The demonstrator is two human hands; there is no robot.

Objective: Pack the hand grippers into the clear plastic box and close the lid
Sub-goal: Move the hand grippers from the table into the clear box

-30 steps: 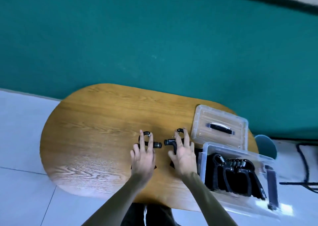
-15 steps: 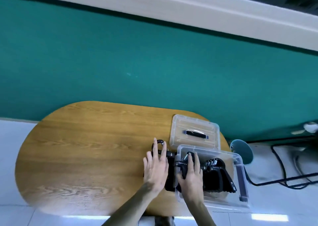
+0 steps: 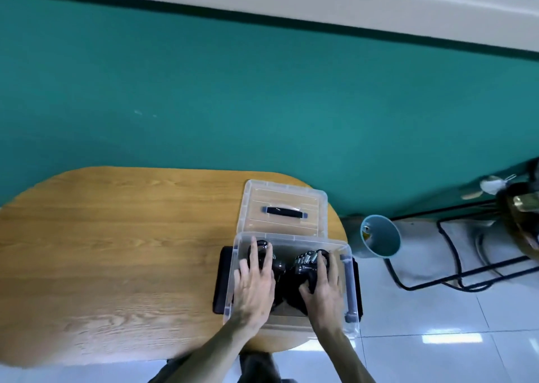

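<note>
Both our hands are inside the box (image 3: 291,323) at the table's (image 3: 116,236) right end: left hand (image 3: 255,280) flat, fingers straight, on one gripper (image 3: 264,250); right hand (image 3: 323,285) fingers curled round the other grippers (image 3: 306,261). Lid (image 3: 281,204) lies off, just behind.

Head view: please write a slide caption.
Both hands place hand grippers in the clear box; lid lies behind.

Oval wooden table (image 3: 122,236), clear plastic box (image 3: 348,288) set at its right end, detached lid (image 3: 281,197) laid flat just behind
</note>
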